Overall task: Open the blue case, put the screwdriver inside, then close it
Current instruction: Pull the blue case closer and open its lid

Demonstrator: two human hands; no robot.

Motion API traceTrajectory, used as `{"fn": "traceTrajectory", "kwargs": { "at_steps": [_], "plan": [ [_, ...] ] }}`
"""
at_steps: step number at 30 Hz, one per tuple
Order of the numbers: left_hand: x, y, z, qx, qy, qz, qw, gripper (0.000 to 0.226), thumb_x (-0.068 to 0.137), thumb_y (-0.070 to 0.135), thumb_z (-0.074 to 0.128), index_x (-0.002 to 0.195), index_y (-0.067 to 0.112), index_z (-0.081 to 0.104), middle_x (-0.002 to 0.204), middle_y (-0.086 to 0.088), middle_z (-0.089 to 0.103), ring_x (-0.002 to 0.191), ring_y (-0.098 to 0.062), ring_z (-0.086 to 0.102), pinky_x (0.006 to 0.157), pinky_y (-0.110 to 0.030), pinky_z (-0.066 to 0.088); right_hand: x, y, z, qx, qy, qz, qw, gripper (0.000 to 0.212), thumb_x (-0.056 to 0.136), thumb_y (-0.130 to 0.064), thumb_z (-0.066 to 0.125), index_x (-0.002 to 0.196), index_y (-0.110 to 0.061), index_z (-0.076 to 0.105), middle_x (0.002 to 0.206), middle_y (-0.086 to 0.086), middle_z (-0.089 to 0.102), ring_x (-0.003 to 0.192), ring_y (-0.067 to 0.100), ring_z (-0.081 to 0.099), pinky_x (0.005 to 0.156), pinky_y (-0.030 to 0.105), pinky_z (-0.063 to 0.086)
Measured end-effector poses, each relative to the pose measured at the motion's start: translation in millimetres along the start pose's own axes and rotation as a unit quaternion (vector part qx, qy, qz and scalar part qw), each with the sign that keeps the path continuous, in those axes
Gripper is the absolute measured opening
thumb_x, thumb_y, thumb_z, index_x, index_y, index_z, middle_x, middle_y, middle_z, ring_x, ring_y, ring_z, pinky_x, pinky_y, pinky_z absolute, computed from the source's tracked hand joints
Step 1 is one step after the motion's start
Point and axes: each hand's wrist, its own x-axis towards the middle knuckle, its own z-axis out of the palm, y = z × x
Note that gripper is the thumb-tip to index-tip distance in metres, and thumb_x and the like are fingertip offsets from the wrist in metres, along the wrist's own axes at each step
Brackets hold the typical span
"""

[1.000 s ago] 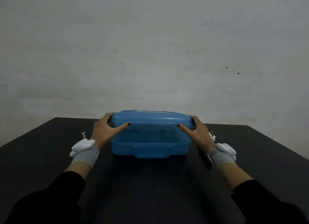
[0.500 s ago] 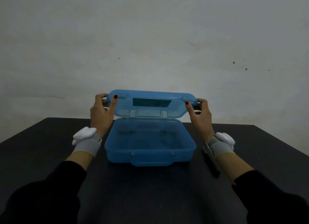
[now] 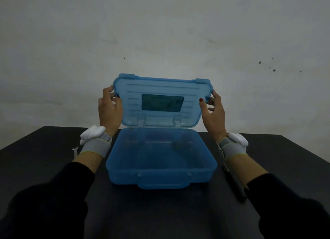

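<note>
The blue case [image 3: 161, 169] sits open in the middle of the black table, its bottom half showing nothing inside. Its lid [image 3: 160, 88] stands upright behind the tray, hinged at the far edge. My left hand [image 3: 109, 110] grips the lid's left edge and my right hand [image 3: 213, 112] grips its right edge. The screwdriver [image 3: 235, 183], dark and slim, lies on the table just right of the case, partly hidden under my right forearm.
The black table [image 3: 160, 212] ends at a pale wall close behind the case. A small metal piece [image 3: 75, 149] lies left of my left wrist. Both wrists wear grey bands with white trackers.
The lid went from shut to fully upright. Both hands rose with it, holding its side edges.
</note>
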Motion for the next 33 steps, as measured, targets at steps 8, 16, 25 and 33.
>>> {"fn": "traceTrajectory", "kwargs": {
  "at_steps": [8,16,25,33],
  "plan": [
    [5.3,-11.9,14.8,0.060,-0.091,0.032,0.994,0.068,0.094,0.017,0.040,0.148,0.020,-0.003,0.129,-0.023,0.045,0.114,-0.036,0.050,0.095,-0.045,0.043,10.5,22.1,18.4,-0.017,-0.062,0.006,0.998,0.076,0.093,-0.031,0.052,0.151,-0.022,0.005,0.145,0.006,0.040,0.128,0.024,0.045,0.106,0.039,0.041],
    [2.0,-36.3,27.0,0.075,-0.136,-0.006,0.988,0.072,0.094,0.014,0.040,0.147,0.024,-0.007,0.122,-0.029,0.048,0.109,-0.042,0.050,0.092,-0.042,0.041,7.8,50.0,28.5,-0.030,-0.105,0.047,0.993,0.079,0.091,-0.031,0.055,0.151,-0.028,0.003,0.139,0.011,0.045,0.122,0.028,0.049,0.104,0.043,0.044],
    [-1.0,-62.9,33.8,0.118,-0.209,-0.051,0.969,0.072,0.093,0.013,0.042,0.147,0.019,-0.005,0.126,-0.032,0.047,0.111,-0.044,0.050,0.096,-0.041,0.038,4.1,70.1,33.4,-0.088,-0.168,0.089,0.978,0.076,0.092,-0.027,0.056,0.151,-0.023,0.008,0.138,0.017,0.044,0.122,0.032,0.050,0.107,0.043,0.041],
    [-4.3,-73.9,36.3,0.163,-0.265,-0.085,0.947,0.070,0.093,0.017,0.043,0.148,0.014,-0.001,0.118,-0.034,0.052,0.104,-0.045,0.052,0.091,-0.041,0.040,3.4,74.7,34.6,-0.131,-0.202,0.115,0.964,0.068,0.092,-0.026,0.055,0.149,-0.017,0.019,0.133,0.020,0.046,0.109,0.033,0.056,0.098,0.035,0.045]
  ]
}}
